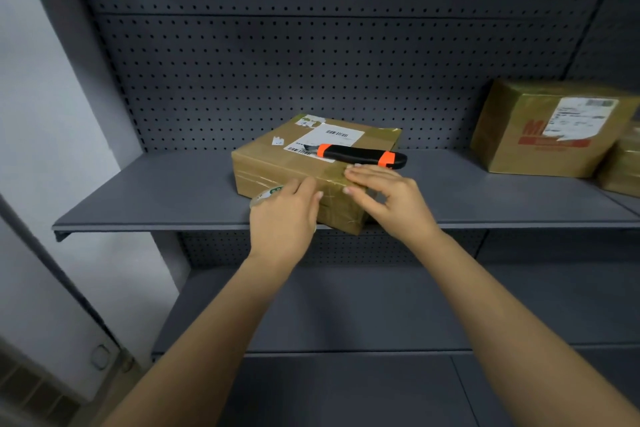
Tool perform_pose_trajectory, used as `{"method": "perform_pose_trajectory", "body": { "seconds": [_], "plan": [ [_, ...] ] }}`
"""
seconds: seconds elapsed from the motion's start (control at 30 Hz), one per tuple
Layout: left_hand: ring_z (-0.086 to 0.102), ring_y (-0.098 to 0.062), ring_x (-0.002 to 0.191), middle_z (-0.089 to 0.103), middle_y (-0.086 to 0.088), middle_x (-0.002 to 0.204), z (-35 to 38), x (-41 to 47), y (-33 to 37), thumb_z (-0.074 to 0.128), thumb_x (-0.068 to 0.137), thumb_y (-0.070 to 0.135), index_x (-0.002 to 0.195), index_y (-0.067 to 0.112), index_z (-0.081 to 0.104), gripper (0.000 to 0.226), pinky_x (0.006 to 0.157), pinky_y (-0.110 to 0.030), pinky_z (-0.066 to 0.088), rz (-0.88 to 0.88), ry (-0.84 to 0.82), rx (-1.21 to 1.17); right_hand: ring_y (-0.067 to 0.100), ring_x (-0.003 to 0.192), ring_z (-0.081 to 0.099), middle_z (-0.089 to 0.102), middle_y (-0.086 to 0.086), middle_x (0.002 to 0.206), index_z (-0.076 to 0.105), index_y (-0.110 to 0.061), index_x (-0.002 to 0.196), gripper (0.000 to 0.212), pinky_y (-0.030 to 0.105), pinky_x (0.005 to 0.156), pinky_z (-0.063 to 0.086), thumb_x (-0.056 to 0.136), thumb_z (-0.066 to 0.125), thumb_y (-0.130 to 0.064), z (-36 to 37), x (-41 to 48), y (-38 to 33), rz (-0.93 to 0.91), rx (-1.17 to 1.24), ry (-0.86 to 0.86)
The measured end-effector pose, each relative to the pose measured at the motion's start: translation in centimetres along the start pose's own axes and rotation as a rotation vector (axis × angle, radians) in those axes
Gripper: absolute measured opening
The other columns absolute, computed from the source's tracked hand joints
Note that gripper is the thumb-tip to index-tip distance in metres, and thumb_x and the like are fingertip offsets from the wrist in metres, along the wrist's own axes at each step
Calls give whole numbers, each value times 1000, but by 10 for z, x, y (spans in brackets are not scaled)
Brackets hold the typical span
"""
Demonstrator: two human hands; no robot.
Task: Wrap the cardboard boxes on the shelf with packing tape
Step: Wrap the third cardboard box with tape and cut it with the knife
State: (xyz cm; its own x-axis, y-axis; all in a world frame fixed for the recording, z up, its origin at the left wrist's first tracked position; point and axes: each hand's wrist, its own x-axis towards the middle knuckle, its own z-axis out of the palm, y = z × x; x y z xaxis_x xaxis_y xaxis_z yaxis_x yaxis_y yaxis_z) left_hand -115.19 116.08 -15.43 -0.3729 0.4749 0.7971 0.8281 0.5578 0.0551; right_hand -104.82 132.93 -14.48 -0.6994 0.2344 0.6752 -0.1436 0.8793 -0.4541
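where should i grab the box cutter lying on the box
Take the box cutter by its black middle section, between the two orange bands, coming down from above and pinching across its narrow width. It lies flat on the box with the blade end pointing left, so stay clear of that tip; the right hand is nearest.

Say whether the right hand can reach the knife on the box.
Probably yes: the right hand presses the box edge beside the knife, nothing between them; the left hand holds the tape roll.
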Motion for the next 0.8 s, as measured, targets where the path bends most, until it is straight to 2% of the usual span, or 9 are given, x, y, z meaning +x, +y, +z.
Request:
{"method": "perform_pose_trajectory", "body": {
  "seconds": [0.23,0.3,0.37,0.43,0.5,0.57,0.63,0.73,0.8],
  "plan": [
    [47,-23,42,58,0,65,-3,2,-2,69,90,23,78,14,59,18,43,-24,29,-8,-67,30,8,122,57,67,-2,123,70,-14,119,32,29,109,42,90,69,-28,0,0,-6,1,-5,-27],
    [43,-22,45,61,-4,69,-8,3,-17,65,93,23,83,12,58,16,49,-26,31,-90,-100,61,7,123,56,67,-2,124,69,-13,120,31,28,111,40,91,69,-26,-3,-2,-4,22,12,-18],
    [50,-27,51,63,-9,77,-17,2,-43,59,96,25,88,10,58,17,51,-29,33,-206,-105,67,6,124,55,66,-3,126,69,-14,121,31,27,112,38,92,68,-25,-6,-3,-3,45,25,-14],
    [57,-32,59,62,-9,81,-24,-1,-59,56,98,27,89,9,57,20,50,-30,34,-250,-81,44,5,126,52,64,-4,128,68,-15,122,32,25,113,36,93,66,-27,-4,1,-4,63,16,-45],
    [58,-32,59,62,-7,80,-26,-5,-55,57,98,28,88,11,58,21,48,-28,36,-213,-72,-2,5,128,49,62,-5,130,66,-16,125,35,22,114,32,92,66,-29,1,2,-7,81,23,-64],
    [56,-30,54,61,-4,74,-23,-7,-45,60,97,27,84,12,58,20,46,-24,29,-172,-48,-39,6,131,47,60,-5,133,64,-17,127,41,19,115,29,90,68,-32,5,2,-8,78,16,-69],
    [53,-27,50,58,-2,70,-21,-6,-40,62,95,26,81,12,56,22,45,-21,23,-164,-43,-67,8,132,48,59,-5,133,64,-16,128,45,23,116,30,87,70,-34,8,0,-5,61,-9,-49],
    [51,-26,47,55,0,67,-20,-5,-38,63,95,27,78,12,53,24,42,-20,23,-160,-28,-85,9,131,49,58,-6,134,63,-15,129,51,30,116,33,84,71,-38,10,-1,-2,21,-59,-19],
    [52,-25,49,56,0,68,-18,-6,-36,62,96,28,79,13,54,24,43,-22,26,-156,-25,-105,8,134,44,56,-4,138,60,-14,133,58,25,118,27,82,74,-37,12,-3,-2,9,-104,-51]
  ]
}}
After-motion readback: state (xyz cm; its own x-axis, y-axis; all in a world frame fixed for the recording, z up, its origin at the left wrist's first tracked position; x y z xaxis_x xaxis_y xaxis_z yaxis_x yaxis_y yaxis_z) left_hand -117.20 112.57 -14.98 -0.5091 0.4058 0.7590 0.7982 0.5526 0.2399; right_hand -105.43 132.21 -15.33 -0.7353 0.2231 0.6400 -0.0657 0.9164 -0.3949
